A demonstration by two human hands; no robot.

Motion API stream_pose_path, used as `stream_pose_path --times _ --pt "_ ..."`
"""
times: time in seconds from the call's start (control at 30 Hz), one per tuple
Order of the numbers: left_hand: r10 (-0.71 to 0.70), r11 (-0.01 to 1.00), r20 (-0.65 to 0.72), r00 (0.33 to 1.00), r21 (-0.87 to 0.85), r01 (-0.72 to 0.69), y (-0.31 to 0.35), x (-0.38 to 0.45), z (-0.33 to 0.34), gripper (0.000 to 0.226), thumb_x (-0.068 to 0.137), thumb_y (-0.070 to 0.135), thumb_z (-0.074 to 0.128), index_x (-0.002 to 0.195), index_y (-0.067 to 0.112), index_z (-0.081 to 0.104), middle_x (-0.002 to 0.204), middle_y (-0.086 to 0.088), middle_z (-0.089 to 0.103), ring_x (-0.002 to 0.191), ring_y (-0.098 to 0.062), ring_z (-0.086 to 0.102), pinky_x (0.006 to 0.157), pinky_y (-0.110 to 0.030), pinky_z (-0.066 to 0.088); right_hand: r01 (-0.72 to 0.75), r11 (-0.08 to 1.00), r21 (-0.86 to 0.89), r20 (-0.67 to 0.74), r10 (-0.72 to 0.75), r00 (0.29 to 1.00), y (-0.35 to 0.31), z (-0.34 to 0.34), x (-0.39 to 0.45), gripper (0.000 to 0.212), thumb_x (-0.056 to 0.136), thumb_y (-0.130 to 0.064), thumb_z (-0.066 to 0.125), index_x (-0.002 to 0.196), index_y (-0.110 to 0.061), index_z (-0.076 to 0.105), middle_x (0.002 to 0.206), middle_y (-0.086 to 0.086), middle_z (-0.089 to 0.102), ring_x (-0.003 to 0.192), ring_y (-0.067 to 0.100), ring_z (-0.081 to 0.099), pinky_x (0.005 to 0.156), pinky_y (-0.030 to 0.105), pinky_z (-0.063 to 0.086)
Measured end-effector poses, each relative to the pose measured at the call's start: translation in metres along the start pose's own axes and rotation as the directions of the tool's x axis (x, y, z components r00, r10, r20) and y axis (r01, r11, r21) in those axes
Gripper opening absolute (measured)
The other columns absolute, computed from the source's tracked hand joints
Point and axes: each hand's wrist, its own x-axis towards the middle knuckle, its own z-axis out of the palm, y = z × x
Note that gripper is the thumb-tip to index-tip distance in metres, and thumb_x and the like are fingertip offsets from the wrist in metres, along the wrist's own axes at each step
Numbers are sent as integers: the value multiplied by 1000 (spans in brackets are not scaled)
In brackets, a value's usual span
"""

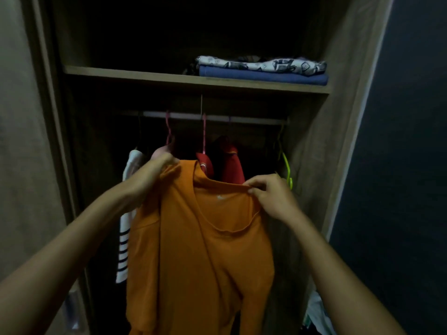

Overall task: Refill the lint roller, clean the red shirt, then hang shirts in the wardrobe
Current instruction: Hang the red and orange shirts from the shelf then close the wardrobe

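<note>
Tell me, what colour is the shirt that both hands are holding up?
Orange. The shirt shows plainly in the head view, the only one.

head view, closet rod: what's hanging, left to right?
striped white garment → pink garment on a pink hanger → red shirt → second red garment → empty yellow-green hanger. The orange shirt, held in front, is left out.

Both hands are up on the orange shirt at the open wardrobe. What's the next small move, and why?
Probably free the right hand and take the empty green hanger off the rod. The orange shirt is held up only by the left hand at its shoulder and the right hand pinching its collar; I can't see a hanger in it, and the green one hangs bare just beside the right hand.
</note>
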Motion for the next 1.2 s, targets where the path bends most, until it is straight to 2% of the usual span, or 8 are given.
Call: stream_pose_path --times 0.1,0.2,0.37,0.57,0.77,0.9,1.07,1.2 --pt "104 979 90 990 165 -118 2 7 7 21 90 37 56 96 19 67 90 -3 69 84 -15 67 74 -24 52 -22 1000 3 11 22 1000 3 -5 6 19 92 -16 61 91 -28 75 83 -14 69 73 -3 63 56 9 45" --pt "212 955 -5 977 213 -206 1 17 18 18 90 37 55 91 24 68 85 -3 70 77 -8 67 69 -23 54 -30 1000 -9 -2 30 1000 1 -7 21 15 88 -22 63 93 -28 75 86 -13 69 77 -3 61 59 3 40" --pt "302 925 -80 950 268 -271 8 36 28 16 92 32 54 93 24 67 85 2 68 78 -3 66 69 -22 49 -176 984 -21 -370 156 916 7 -18 76 30 84 -29 61 112 -22 67 125 11 58 115 29 54 102 34 41" --pt "303 928 -71 950 248 -278 8 36 24 19 87 34 54 93 23 68 90 14 69 80 -3 66 67 -19 47 -549 819 -168 -226 510 830 28 -24 123 68 88 -30 57 147 -19 23 154 26 13 137 44 27 112 57 24" --pt "232 946 -121 965 258 -195 -10 40 15 28 79 40 55 91 21 70 89 6 71 80 -10 68 74 -36 57 -555 831 -48 -216 534 818 52 -9 150 57 88 -20 60 139 -10 37 139 18 47 124 37 50 96 41 45" --pt "230 952 -97 968 229 -204 -16 40 15 49 68 72 55 96 34 65 89 12 69 77 -6 66 68 -26 55 -548 827 124 -166 562 810 62 -1 166 43 88 -27 64 125 -5 58 129 19 59 120 35 56 93 35 47" --pt "209 951 -154 966 264 -164 -22 45 12 17 86 29 56 86 23 71 89 18 69 81 -2 66 63 -16 53 -472 848 239 -235 523 819 63 2 180 32 89 -13 56 116 2 65 122 22 63 117 36 57 93 33 47" --pt "197 951 -173 965 272 -146 -25 44 7 21 82 37 53 87 26 70 93 20 67 84 1 64 68 -20 44 -352 853 385 -199 449 871 47 3 175 32 75 -22 59 101 -5 70 104 15 69 105 34 60 92 35 48"
